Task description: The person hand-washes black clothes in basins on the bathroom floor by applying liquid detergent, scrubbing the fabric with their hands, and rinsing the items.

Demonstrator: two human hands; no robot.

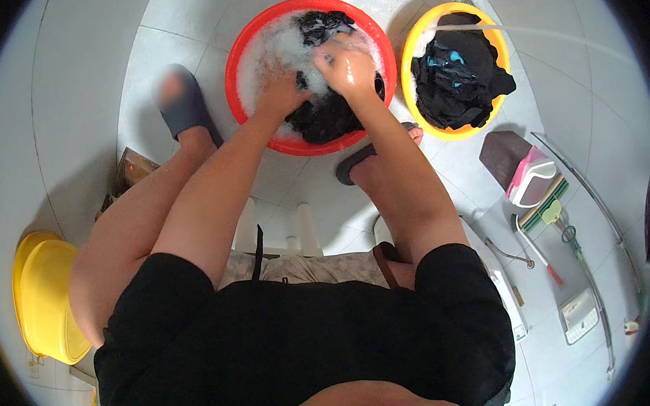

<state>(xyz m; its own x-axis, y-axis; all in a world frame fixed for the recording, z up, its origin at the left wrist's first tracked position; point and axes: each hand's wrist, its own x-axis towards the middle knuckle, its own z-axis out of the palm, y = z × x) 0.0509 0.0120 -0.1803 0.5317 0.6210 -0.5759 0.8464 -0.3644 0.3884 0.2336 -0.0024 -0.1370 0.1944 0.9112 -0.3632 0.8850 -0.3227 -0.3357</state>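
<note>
A red plastic basin on the floor before me holds white soap suds and wet black cloth. My left hand is in the basin's left half, against the cloth, its fingertips sunk in foam. Higher and to its right, my right hand is wet, slightly blurred and curled around a bit of black cloth. Another bunch of the dark fabric shows at the far rim, just beyond the right hand. How the cloth pieces join under the suds is hidden.
A yellow basin to the right holds black clothes with blue liquid on them; a thin water stream crosses above it. Farther right are a lidded bin and a long-handled brush. A yellow tub stands at left.
</note>
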